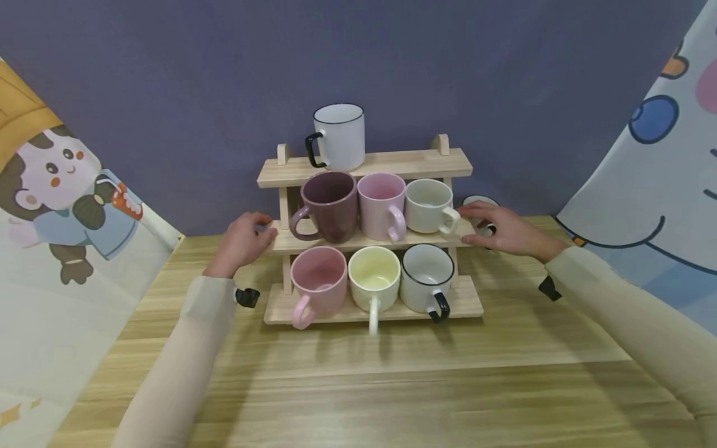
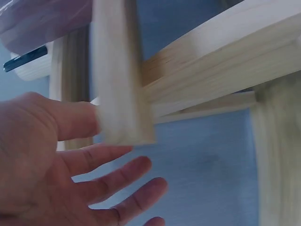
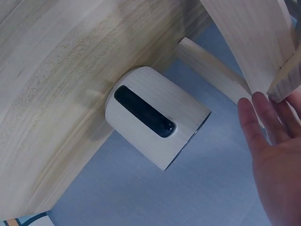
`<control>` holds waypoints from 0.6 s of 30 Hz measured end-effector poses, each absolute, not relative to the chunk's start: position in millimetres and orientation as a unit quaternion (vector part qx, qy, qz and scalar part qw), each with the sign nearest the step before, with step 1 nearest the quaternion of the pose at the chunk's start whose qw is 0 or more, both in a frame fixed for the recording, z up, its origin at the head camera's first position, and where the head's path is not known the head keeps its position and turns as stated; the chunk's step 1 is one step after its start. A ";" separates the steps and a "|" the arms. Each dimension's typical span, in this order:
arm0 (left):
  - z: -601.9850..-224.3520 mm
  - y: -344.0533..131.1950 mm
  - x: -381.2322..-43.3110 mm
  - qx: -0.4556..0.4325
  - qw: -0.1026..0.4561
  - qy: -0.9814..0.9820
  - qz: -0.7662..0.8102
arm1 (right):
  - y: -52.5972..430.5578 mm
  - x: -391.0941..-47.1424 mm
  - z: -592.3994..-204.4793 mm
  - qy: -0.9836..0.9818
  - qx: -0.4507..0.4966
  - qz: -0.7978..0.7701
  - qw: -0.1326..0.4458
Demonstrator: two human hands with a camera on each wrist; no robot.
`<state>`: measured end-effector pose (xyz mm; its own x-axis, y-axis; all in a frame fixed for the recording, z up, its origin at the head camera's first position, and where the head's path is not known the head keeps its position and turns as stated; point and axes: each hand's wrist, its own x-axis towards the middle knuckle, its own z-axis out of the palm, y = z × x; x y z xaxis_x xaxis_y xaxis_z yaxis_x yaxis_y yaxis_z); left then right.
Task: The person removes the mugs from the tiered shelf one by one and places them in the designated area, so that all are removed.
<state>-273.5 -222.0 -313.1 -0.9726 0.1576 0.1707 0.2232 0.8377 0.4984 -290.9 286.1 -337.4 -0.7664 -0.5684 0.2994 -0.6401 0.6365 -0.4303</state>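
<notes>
A wooden three-tier display rack (image 1: 372, 239) stands on the table, bearing several mugs. My left hand (image 1: 242, 241) grips the left end of its middle shelf; in the left wrist view the thumb lies against the wood (image 2: 124, 94), with the other fingers spread behind. At the opposite end my right hand (image 1: 506, 231) holds the same shelf between thumb and fingers. A white mug (image 1: 338, 137) with a black handle is on top. The middle shelf carries a dark purple mug (image 1: 338, 214), a pink mug (image 1: 378, 208) and a cream mug (image 1: 427, 208).
On the bottom shelf sit a rose mug (image 1: 322, 283), a yellow mug (image 1: 372, 280) and a white black-rimmed mug (image 1: 422, 283). Another white mug (image 3: 155, 117) with a black handle stands on the table behind my right hand. A dark blue curtain (image 1: 504, 74) hangs behind the rack.
</notes>
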 end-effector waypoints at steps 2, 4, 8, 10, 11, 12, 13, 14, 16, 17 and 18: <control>-302.9 -222.9 -275.1 -0.100 0.076 -0.958 -0.259 | 286.7 -290.8 -338.2 -0.904 0.332 0.260 0.066; -288.8 -221.6 -276.0 -0.096 0.096 -0.956 -0.258 | 286.8 -290.3 -337.9 -0.904 0.333 0.260 0.063; -254.3 -211.0 -277.4 -0.103 0.127 -0.952 -0.257 | 287.9 -290.2 -337.6 -0.906 0.330 0.256 0.064; -237.0 -203.7 -277.8 -0.107 0.138 -0.951 -0.257 | 288.8 -290.5 -337.5 -0.908 0.330 0.250 0.068; -228.7 -200.2 -277.7 -0.107 0.143 -0.949 -0.259 | 289.2 -290.7 -337.2 -0.908 0.330 0.248 0.069; -220.9 -197.1 -277.8 -0.109 0.148 -0.948 -0.259 | 289.2 -291.1 -337.1 -0.908 0.332 0.245 0.070; -213.7 -194.0 -278.1 -0.111 0.152 -0.947 -0.261 | 289.3 -291.6 -337.1 -0.908 0.333 0.243 0.072; -207.0 -191.2 -278.9 -0.116 0.155 -0.945 -0.261 | 289.3 -292.2 -337.1 -0.908 0.335 0.242 0.073; -195.3 -184.6 -281.2 -0.127 0.156 -0.944 -0.260 | 288.6 -292.4 -335.9 -0.907 0.338 0.239 0.074; -190.3 -180.6 -283.2 -0.134 0.153 -0.945 -0.256 | 288.5 -292.4 -335.6 -0.907 0.339 0.239 0.076; -185.7 -176.3 -285.3 -0.142 0.150 -0.945 -0.252 | 288.2 -292.6 -335.4 -0.907 0.340 0.238 0.077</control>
<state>-285.3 -176.3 -185.7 -0.9148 0.1938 0.3545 0.3445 0.8325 0.4339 -292.6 288.2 -335.4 -0.7573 -0.5794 0.3014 -0.6527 0.6557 -0.3796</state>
